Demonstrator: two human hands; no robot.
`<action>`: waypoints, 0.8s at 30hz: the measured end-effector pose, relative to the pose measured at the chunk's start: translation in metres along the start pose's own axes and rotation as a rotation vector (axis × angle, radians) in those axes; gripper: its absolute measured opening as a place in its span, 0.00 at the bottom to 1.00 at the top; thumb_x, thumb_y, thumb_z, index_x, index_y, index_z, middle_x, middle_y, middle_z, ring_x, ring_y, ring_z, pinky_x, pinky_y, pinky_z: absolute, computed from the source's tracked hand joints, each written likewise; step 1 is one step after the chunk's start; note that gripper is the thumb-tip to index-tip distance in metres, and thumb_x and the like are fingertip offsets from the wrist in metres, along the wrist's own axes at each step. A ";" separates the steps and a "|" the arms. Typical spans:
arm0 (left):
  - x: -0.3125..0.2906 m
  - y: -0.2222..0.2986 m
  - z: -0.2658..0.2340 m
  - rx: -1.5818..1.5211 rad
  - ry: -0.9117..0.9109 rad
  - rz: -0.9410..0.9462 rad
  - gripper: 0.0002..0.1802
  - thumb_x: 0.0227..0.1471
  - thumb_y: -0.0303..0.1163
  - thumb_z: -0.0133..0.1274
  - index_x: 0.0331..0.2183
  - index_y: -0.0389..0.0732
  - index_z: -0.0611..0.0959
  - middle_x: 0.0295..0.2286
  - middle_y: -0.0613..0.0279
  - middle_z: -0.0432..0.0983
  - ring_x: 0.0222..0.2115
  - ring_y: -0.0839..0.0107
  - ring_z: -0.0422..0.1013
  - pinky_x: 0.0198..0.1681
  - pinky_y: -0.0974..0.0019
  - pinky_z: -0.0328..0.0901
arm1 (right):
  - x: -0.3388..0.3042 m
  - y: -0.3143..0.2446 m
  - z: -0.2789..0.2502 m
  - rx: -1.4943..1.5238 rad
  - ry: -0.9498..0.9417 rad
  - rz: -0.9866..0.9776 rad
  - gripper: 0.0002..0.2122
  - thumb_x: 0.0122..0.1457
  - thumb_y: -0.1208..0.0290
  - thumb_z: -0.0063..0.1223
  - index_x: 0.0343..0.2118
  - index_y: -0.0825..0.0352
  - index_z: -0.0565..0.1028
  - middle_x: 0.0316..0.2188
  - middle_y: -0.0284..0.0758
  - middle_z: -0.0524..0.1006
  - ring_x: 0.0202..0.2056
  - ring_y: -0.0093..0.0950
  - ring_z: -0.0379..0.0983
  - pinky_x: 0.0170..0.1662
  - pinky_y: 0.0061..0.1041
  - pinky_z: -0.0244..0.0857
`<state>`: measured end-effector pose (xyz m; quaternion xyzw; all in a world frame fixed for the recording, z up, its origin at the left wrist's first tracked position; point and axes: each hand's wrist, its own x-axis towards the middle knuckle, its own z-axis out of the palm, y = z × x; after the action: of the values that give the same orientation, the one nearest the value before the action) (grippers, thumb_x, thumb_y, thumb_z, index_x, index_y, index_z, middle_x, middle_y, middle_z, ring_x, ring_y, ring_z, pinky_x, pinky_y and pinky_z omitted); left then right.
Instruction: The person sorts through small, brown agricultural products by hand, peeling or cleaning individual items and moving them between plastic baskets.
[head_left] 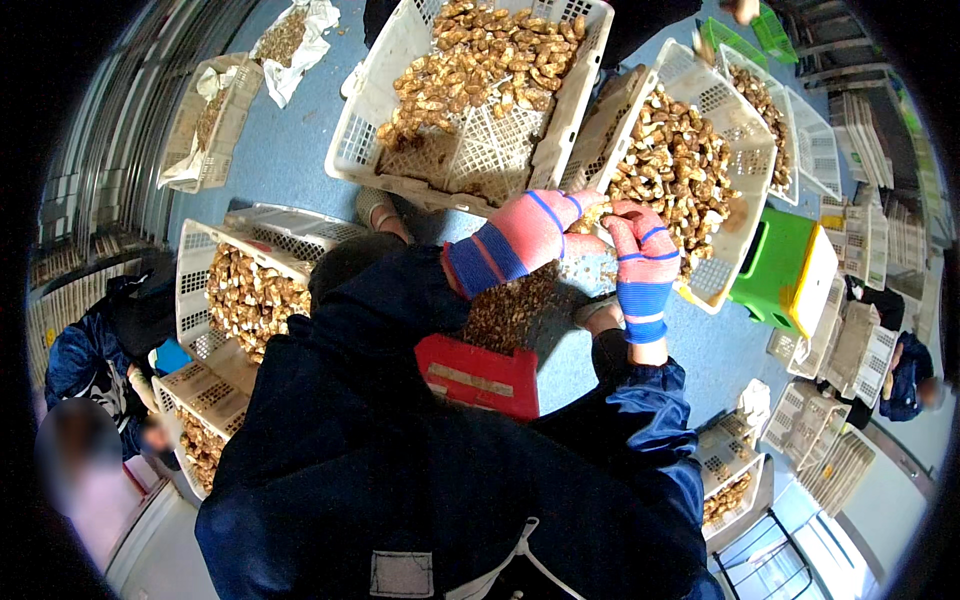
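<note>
My left hand (pixel 530 232) and my right hand (pixel 643 255) wear pink knit gloves with blue stripes. They meet over the gap between two crates, fingers closed and pinching a small brown-and-pale mushroom (pixel 597 214). Whether the right hand also holds a small tool is hidden by its fingers. Ahead stands a white plastic crate (pixel 350 130) part full of brown mushrooms (pixel 480 60), its near floor dirty and bare. Right of it, another white crate (pixel 752 150) holds heaped mushrooms (pixel 668 160) with pale stems. Below my hands lie dark trimmings (pixel 512 305) beside a red container (pixel 480 378).
More crates of mushrooms (pixel 250 290) stand at my left. A green and yellow stool (pixel 790 268) is beside the right crate. Co-workers (pixel 85 350) sit at the far left and far right. Stacked crates (pixel 855 340) line the right side; a white sack (pixel 295 50) lies on the blue floor.
</note>
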<state>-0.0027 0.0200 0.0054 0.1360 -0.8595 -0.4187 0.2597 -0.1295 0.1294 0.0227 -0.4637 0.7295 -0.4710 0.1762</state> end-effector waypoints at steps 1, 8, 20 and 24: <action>-0.001 -0.001 0.002 0.034 -0.019 -0.015 0.28 0.40 0.38 0.57 0.43 0.34 0.70 0.23 0.52 0.72 0.19 0.73 0.70 0.23 0.71 0.65 | -0.001 0.003 0.002 -0.057 0.021 -0.041 0.05 0.48 0.76 0.53 0.28 0.68 0.73 0.28 0.32 0.74 0.28 0.19 0.67 0.33 0.18 0.61; 0.004 0.006 -0.011 -0.861 -0.178 -0.664 0.17 0.51 0.37 0.45 0.41 0.40 0.73 0.19 0.67 0.70 0.15 0.81 0.64 0.16 0.78 0.59 | 0.003 -0.004 -0.011 0.636 0.031 0.370 0.07 0.49 0.74 0.50 0.31 0.70 0.73 0.25 0.33 0.75 0.28 0.21 0.69 0.35 0.18 0.62; 0.007 0.000 -0.019 -1.074 -0.397 -0.607 0.15 0.55 0.32 0.34 0.43 0.40 0.69 0.18 0.70 0.65 0.13 0.83 0.59 0.15 0.79 0.53 | 0.001 -0.008 -0.017 0.624 0.011 0.333 0.06 0.49 0.74 0.51 0.29 0.70 0.74 0.26 0.32 0.74 0.27 0.19 0.69 0.34 0.17 0.62; -0.002 -0.010 -0.004 -0.951 -0.288 -0.513 0.17 0.56 0.39 0.33 0.42 0.41 0.69 0.16 0.71 0.63 0.11 0.83 0.55 0.13 0.79 0.50 | -0.001 -0.004 -0.011 0.288 -0.015 0.187 0.06 0.49 0.74 0.51 0.28 0.70 0.74 0.26 0.32 0.74 0.26 0.19 0.68 0.33 0.17 0.61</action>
<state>0.0012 0.0119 -0.0015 0.1500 -0.5421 -0.8245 0.0625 -0.1348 0.1358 0.0312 -0.3671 0.6932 -0.5487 0.2891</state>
